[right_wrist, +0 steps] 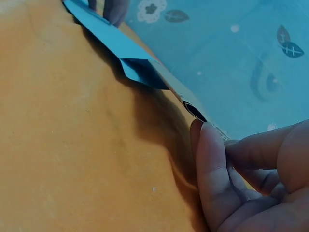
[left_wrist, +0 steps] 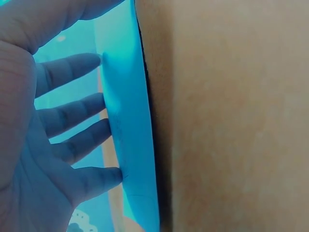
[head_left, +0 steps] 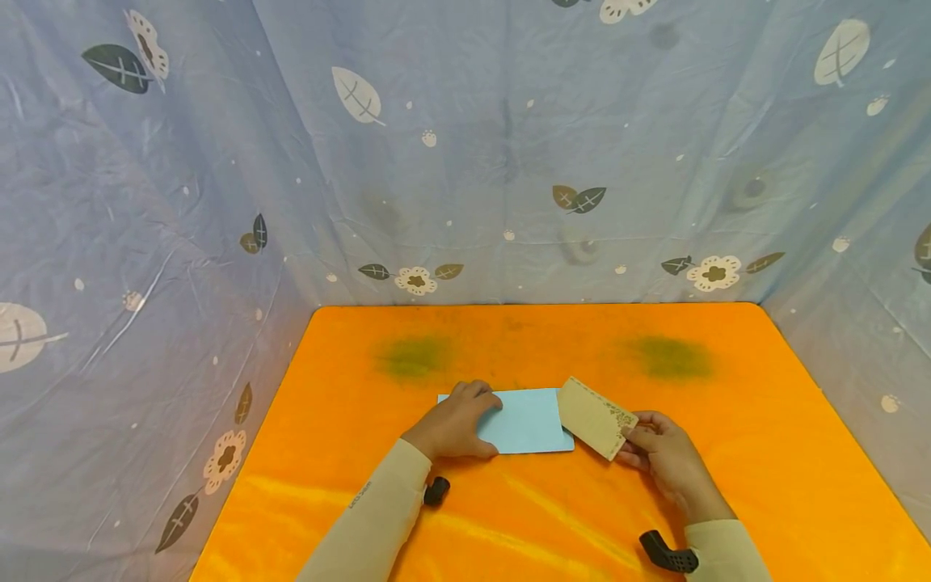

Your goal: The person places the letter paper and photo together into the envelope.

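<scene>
A light blue paper envelope (head_left: 527, 420) lies lengthwise over the orange table, its right end gaping in the right wrist view. My left hand (head_left: 454, 424) grips it near the left end, thumb at the near edge and fingertips (left_wrist: 113, 128) along the far edge. Between thumb and fingers, my right hand (head_left: 669, 461) pinches a beige card (head_left: 592, 416) by its right end, where a brown floral pattern shows. The card is tilted, and its left corner overlaps the envelope's open end. From the side, the card (right_wrist: 176, 89) looks layered, with a dark gap at its edge.
An orange cloth covers the table (head_left: 764, 420), with two dark greenish patches towards the back. Blue-grey curtains (head_left: 465, 162) printed with leaves and flowers stand behind and at both sides. A black wrist device (head_left: 669, 554) sits at the right sleeve, another (head_left: 436, 491) at the left.
</scene>
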A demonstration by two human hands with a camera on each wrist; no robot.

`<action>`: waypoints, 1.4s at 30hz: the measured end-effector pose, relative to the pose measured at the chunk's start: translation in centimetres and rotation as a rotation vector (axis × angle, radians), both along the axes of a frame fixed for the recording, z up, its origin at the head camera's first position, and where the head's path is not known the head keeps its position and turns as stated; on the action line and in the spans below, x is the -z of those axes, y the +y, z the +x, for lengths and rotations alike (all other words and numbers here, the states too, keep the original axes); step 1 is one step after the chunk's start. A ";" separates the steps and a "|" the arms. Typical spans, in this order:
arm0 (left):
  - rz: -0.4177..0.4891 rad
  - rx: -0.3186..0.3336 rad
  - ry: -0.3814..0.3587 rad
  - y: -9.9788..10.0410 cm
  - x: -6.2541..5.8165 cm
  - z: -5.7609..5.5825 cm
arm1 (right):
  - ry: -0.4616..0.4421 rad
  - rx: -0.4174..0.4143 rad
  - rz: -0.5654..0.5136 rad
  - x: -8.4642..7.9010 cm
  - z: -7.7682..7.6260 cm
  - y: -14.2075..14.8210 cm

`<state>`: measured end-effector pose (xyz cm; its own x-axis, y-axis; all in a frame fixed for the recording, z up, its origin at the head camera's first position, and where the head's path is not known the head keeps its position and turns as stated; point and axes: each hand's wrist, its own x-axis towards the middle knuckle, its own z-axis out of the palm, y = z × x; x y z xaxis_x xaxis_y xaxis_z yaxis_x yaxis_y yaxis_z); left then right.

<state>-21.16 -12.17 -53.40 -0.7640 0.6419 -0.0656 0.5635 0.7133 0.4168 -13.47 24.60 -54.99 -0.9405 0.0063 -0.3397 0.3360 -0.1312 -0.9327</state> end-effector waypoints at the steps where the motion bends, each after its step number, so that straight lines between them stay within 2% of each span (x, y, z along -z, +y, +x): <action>1: 0.001 0.000 -0.003 0.0 0.0 0.0 | -0.001 -0.008 0.010 0.0 0.0 0.0; 7: 0.001 -0.004 -0.021 0.0 -0.3 0.0 | -0.008 -0.059 0.084 0.1 -0.2 0.0; 16: 0.016 -0.002 -0.030 -0.1 -0.2 0.0 | -0.010 -0.150 0.101 -0.4 -0.3 0.6; 29: 0.025 -0.006 -0.019 -0.1 -0.1 0.1 | -0.026 -0.105 0.104 -0.3 -0.4 0.5; 38: 0.047 0.008 -0.030 -0.4 0.2 -0.1 | -0.026 -0.203 0.162 -0.9 -0.5 1.2; 42: 0.047 0.009 -0.031 -0.4 0.2 -0.1 | -0.030 -0.220 0.174 -1.0 -0.7 1.2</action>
